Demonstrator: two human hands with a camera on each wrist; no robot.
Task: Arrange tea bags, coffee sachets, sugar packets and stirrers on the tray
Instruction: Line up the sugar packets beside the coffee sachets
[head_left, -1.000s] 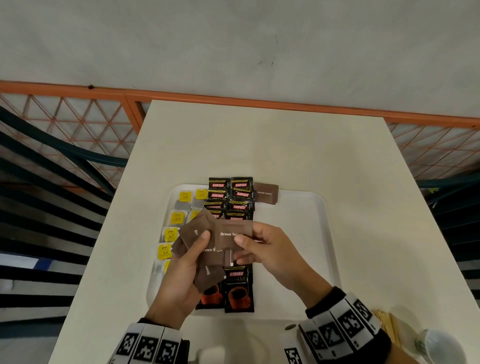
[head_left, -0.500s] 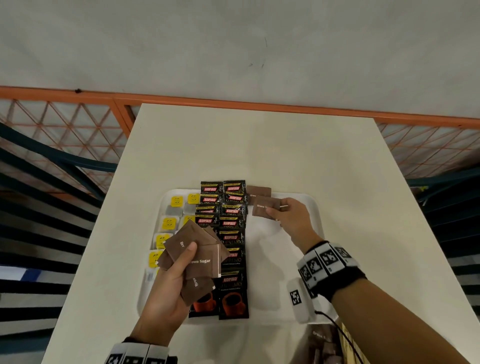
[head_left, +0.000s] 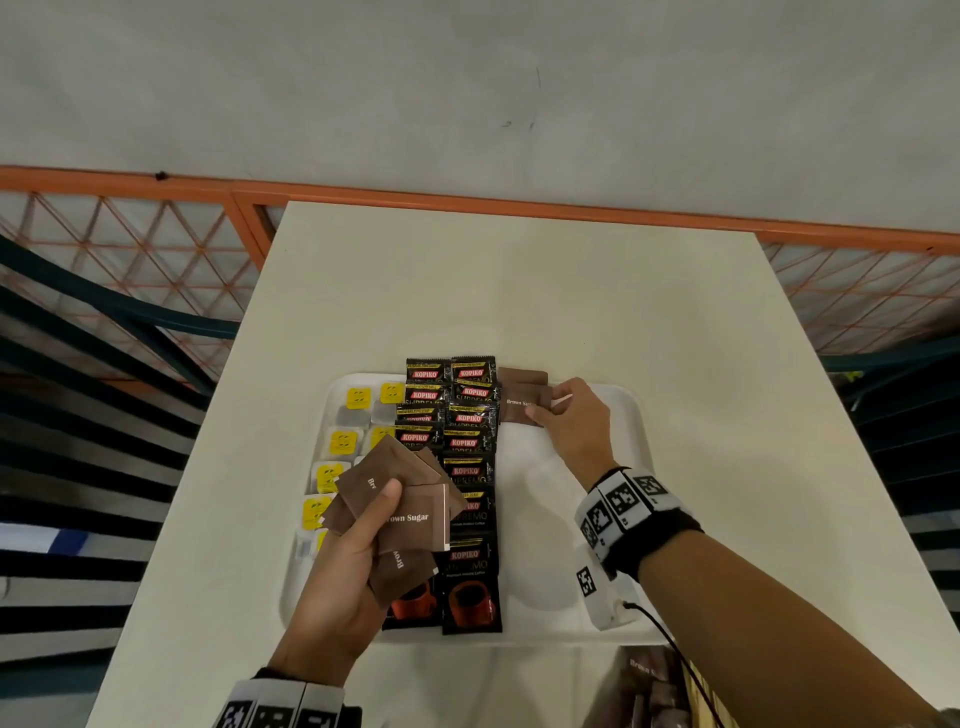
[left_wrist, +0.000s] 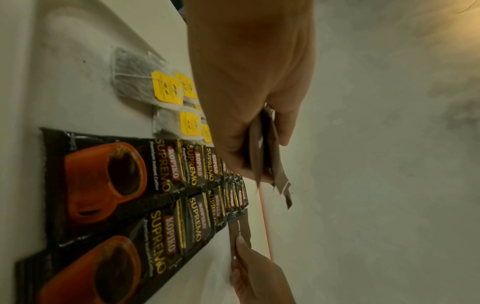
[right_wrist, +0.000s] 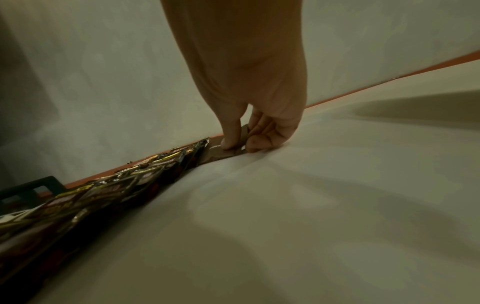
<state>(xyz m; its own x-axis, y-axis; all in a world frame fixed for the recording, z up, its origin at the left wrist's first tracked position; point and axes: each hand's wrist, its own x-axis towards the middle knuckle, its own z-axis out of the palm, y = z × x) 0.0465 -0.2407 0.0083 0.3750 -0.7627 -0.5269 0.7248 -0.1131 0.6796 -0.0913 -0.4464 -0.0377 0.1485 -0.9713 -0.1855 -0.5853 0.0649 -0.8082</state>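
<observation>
A white tray (head_left: 597, 519) holds tea bags (head_left: 343, 441) with yellow tags on the left and two columns of black coffee sachets (head_left: 470, 441) in the middle. One brown sugar packet (head_left: 522, 375) lies at the tray's far edge, right of the sachets. My right hand (head_left: 545, 410) pinches a second sugar packet (head_left: 517, 410) just in front of it, overlapping it, low on the tray (right_wrist: 337, 205). My left hand (head_left: 384, 506) holds a fan of several sugar packets (head_left: 415, 519) above the near sachets, thumb on top. From the left wrist, those packets (left_wrist: 270, 156) show edge-on.
The tray's right half is bare white. At the bottom right edge lie more brown packets (head_left: 649, 680) and wooden stirrers (head_left: 701, 696), partly hidden by my right forearm. Beyond the cream table (head_left: 519, 291) runs an orange railing (head_left: 467, 202).
My right hand took one sugar packet from the left hand's fan and carried it to the tray's far edge, then set it lower beside the sachets. The left hand stayed put.
</observation>
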